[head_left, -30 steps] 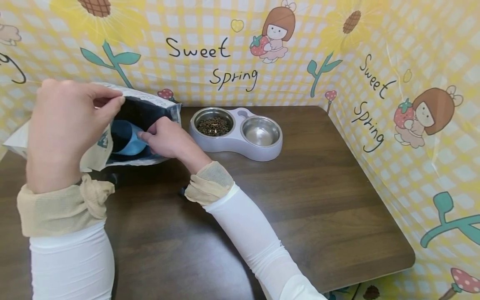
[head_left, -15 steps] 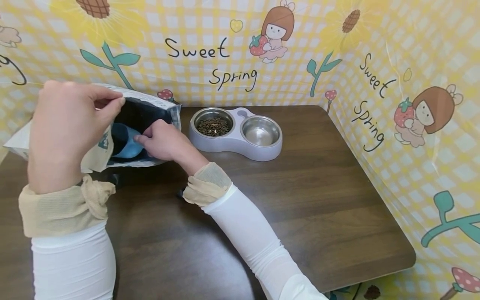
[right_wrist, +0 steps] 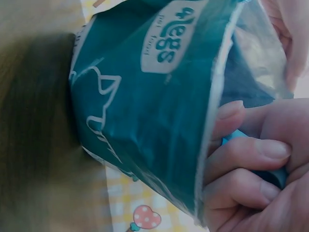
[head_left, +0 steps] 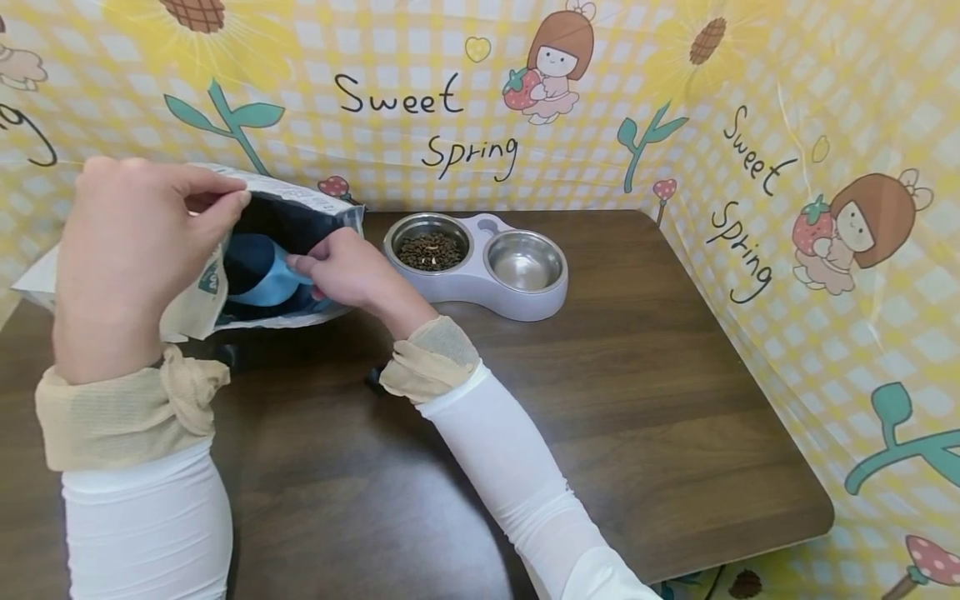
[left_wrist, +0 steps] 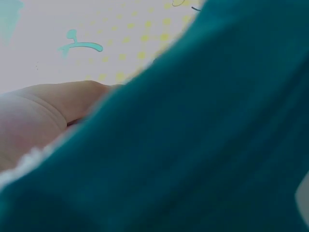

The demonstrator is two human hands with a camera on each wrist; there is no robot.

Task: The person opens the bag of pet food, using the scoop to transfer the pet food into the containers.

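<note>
My left hand (head_left: 138, 258) pinches the upper rim of a pet food bag (head_left: 187, 321) between thumb and fingers. The bag's dark mouth gapes toward me. Inside it is a light-blue scoop (head_left: 279, 282), its rounded cup facing left and dark within. My right hand (head_left: 348, 265) reaches into the mouth and grips the scoop's handle. In the right wrist view its fingers (right_wrist: 241, 186) curl round the blue handle beside the teal bag's edge. The left wrist view is mostly filled by blurred teal bag (left_wrist: 193, 125), with part of the left hand (left_wrist: 58, 106) behind.
A pale lilac double feeder (head_left: 465, 287) stands right of the bag on the brown table (head_left: 637, 400). Its left steel bowl (head_left: 429, 223) holds brown kibble; the right steel bowl (head_left: 523, 271) shows bare metal. A patterned yellow cloth (head_left: 420, 50) hangs behind and to the right.
My right hand first dips slightly left and deeper into the bag, then comes up and right with the scoop. My left hand stays on the bag's rim.
</note>
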